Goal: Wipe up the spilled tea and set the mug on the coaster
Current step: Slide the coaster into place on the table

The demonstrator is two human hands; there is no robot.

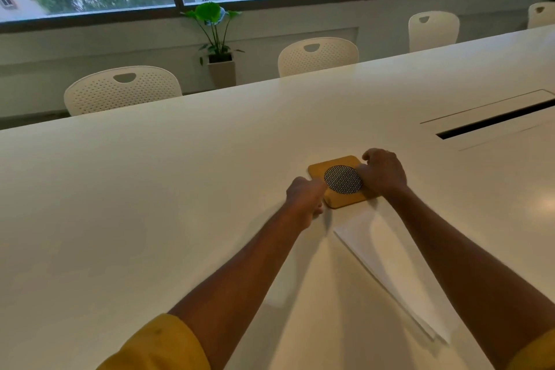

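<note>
wood, yellow-brown, is the material of the square coaster (339, 182) with rounded corners; a round black-and-white patterned disc (343, 179) sits in its middle. the coaster lies flat on the white table (150, 189), between the two hands. the left hand (303, 201) is at its near-left corner, with the fingers curled into a loose fist; i cannot tell if they pinch the edge or only touch it. the right hand (383, 171) is on the right side of the coaster, its fingers (371, 156) bent down over the far-right edge and touching it. just behind the hands, toward the person, a folded white paper napkin (387, 264) lies flat on the table, partly under the right forearm. both sleeves are mustard yellow. beyond the fingers, across the table, stand white perforated chairs (318, 55) and a green plant (214, 30) in a white pot under the window. no mug is in view.
</note>
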